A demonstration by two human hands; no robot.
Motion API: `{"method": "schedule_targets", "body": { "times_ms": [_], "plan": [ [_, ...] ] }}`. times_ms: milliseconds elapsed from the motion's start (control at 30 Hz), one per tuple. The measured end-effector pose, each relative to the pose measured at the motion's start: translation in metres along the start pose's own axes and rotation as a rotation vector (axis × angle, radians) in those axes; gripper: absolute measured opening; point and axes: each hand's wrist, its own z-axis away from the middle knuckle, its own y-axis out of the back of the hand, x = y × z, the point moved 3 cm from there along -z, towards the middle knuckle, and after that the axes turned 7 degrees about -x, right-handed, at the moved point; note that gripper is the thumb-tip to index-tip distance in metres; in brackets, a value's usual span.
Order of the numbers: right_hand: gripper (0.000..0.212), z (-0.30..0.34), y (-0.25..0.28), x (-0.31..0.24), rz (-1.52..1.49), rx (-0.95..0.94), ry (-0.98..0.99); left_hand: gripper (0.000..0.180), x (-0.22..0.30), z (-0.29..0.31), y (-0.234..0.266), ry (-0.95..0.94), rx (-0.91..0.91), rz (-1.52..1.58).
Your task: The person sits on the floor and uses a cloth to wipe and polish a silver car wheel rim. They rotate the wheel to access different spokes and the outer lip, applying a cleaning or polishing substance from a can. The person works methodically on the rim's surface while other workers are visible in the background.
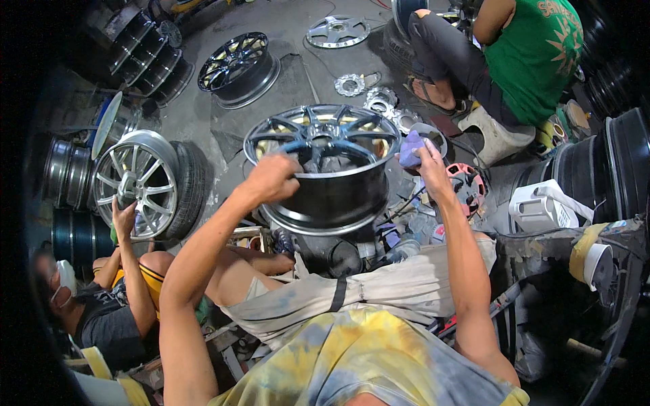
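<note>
A dark, glossy multi-spoke wheel rim (325, 203) lies face up in front of me, raised on a dark support. My left hand (274, 177) is closed over its near left edge, fingers curled at the lip. To the right of the rim, my right hand (431, 162) pinches a crumpled purple cloth (411, 150) between thumb and fingers, just off the rim's edge. What lies under the left fingers is hidden.
At left, a masked co-worker handles a silver wheel (139, 181) beside a tyre (189, 186). Another person in a green shirt (535, 57) sits at upper right. Farther off are a dark rim (237, 71) and a silver wheel cover (337, 32). A white jug (542, 206) stands right.
</note>
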Motion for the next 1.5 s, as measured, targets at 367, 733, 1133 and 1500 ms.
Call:
{"method": "schedule_targets", "body": {
  "times_ms": [367, 733, 1133, 1500],
  "plan": [
    [0.032, 0.021, -0.028, -0.029, -0.221, -0.209, -0.026, 0.065, -0.057, 0.0, -0.018, 0.275, 0.677, 0.48],
    [0.026, 0.037, -0.01, -0.019, 0.27, 0.026, -0.039, 0.049, -0.112, -0.011, -0.007, 0.732, 0.727, 1.036],
    [0.023, 0.036, -0.054, -0.018, 1.005, -0.109, 0.441, 0.04, -0.09, -0.023, 0.018, 0.47, 0.517, 0.516],
    [0.046, -0.026, -0.093, -0.036, 1.711, -0.157, 0.859, 0.047, -0.023, -0.095, 0.036, 0.162, 0.56, 0.198]
  ]
}}
